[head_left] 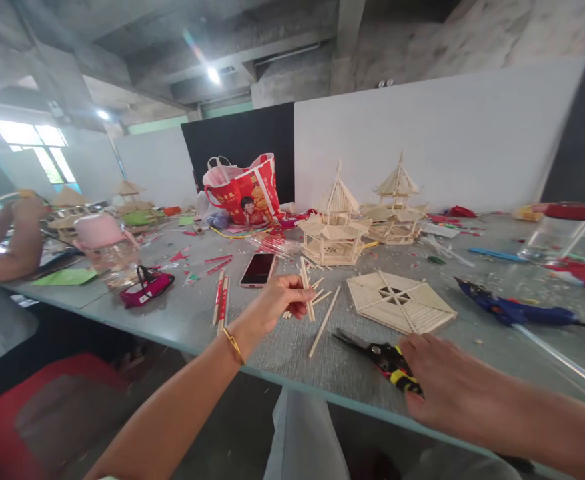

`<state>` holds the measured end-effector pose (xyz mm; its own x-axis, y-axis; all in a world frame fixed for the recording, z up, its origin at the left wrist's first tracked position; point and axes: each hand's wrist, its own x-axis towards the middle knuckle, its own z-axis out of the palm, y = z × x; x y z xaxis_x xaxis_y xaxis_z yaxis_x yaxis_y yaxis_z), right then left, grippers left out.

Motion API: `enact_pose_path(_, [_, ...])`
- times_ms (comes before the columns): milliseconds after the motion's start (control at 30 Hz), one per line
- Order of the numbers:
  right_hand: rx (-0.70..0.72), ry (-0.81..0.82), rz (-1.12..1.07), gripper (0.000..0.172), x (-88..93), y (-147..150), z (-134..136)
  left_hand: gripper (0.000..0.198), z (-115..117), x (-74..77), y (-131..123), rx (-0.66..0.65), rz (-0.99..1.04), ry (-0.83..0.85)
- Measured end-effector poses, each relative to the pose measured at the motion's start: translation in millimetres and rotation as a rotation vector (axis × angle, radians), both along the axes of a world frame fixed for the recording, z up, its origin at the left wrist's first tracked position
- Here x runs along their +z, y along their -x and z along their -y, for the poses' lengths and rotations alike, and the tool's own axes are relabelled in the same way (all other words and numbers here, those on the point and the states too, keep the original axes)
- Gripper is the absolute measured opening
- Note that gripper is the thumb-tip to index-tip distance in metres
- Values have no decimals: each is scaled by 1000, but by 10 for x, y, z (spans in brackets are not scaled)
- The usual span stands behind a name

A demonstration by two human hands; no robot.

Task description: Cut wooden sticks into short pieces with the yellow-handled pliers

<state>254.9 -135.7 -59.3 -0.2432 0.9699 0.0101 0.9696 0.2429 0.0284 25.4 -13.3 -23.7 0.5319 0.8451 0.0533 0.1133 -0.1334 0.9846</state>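
Observation:
My left hand (288, 299) is closed around a few thin wooden sticks (307, 291), held upright over the table. Beneath it lie short stick pieces, and one longer stick (324, 321) rests just to the right. My right hand (435, 367) is wrapped around the black and yellow handles of the pruning shears (383, 359), whose blades point left on the tabletop. Beyond the shears is a flat hexagonal panel of wooden sticks (401, 301) with an opening at its centre. A stick-built pavilion model (336, 223) stands behind, with a second pavilion model (396, 200) at its right.
A blue glue gun (522, 310) lies at the right near a clear jar (557, 233). A phone (259, 270), wrapped sticks (221, 300), a purple pouch (146, 287), a pink-lidded bottle (106, 250) and a red bag (245, 193) occupy the left. Another person's arm (22, 230) is at far left.

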Motion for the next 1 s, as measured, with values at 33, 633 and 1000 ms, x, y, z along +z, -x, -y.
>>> enact_pose_path(33, [-15, -2, -18, 32, -49, -21, 16, 21, -4, -9, 14, -3, -8, -12])
enact_pose_path(633, [-152, 18, -337, 26, 472, -52, -53, 28, 320, 137, -259, 64, -519, -519])
enact_pose_path(1000, [-156, 85, -342, 35, 457, -49, -62, 28, 324, 173, -293, 45, -615, -598])
